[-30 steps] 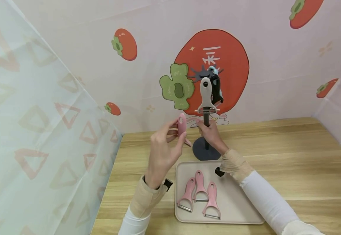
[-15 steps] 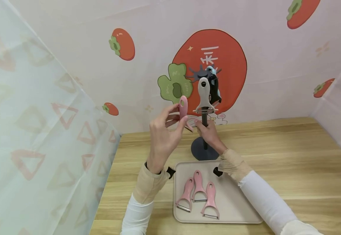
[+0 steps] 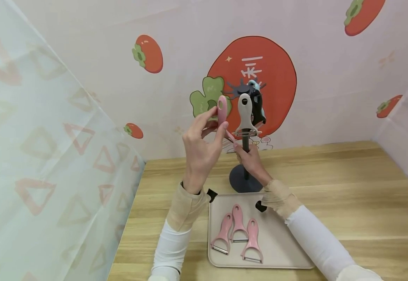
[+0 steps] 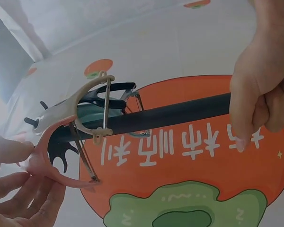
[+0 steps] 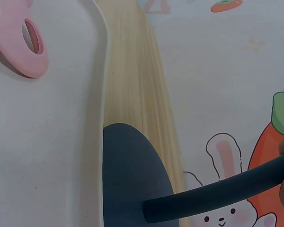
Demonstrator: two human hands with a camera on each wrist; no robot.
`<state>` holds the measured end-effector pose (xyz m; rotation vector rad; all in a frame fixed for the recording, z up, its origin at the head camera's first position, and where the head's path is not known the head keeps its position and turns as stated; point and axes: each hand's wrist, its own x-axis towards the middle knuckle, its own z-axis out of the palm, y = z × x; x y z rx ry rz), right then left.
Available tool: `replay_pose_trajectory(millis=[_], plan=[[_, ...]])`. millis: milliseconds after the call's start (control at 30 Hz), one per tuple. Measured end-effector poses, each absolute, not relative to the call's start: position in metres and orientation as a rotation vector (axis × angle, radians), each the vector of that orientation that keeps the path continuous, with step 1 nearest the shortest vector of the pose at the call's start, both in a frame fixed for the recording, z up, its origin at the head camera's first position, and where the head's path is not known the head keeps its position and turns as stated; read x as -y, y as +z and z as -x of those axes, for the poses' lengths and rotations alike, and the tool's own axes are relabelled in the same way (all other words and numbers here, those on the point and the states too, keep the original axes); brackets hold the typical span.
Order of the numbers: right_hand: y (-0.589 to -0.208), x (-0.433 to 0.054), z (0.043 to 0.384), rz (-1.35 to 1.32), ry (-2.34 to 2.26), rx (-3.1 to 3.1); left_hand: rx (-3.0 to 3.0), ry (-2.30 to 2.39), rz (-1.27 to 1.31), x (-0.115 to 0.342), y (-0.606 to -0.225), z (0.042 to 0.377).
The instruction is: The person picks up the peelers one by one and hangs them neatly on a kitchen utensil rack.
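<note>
My left hand [image 3: 204,152] pinches a pink Y-shaped peeler [image 3: 222,109] between thumb and fingers, handle end up, just left of a dark utensil stand. In the left wrist view the peeler's pink frame [image 4: 46,163] and blade overlap the stand's pole near the hooks. My right hand [image 3: 252,160] grips the upright pole [image 4: 189,111] below the hanging tools. A white peeler [image 3: 245,107] hangs at the front of the stand's grey hooked top [image 3: 240,89]. Behind it hang a black peeler [image 3: 257,105] and a light blue one, mostly hidden.
A beige tray [image 3: 284,246] lies before the stand's round base [image 3: 240,183] on the wooden table [image 3: 348,187]. Three pink peelers rest in it, one being the right-hand peeler [image 3: 253,240]. A patterned cloth wall [image 3: 175,23] stands close behind the stand.
My left hand has lifted the pink peeler up and slightly right, bringing its handle end level with the white peeler's top. My right hand stays on the pole.
</note>
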<state>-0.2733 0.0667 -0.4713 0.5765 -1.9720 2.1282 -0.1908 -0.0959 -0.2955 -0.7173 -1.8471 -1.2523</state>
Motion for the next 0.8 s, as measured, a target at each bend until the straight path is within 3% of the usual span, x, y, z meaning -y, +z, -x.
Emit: replay_pose_trajectory(millis=[800], plan=[[-0.469, -0.067, 0.272, -0.518, 2.173, 2.002, 1.803, -1.273, 0.751, 0.083, -0.297, 0.204]])
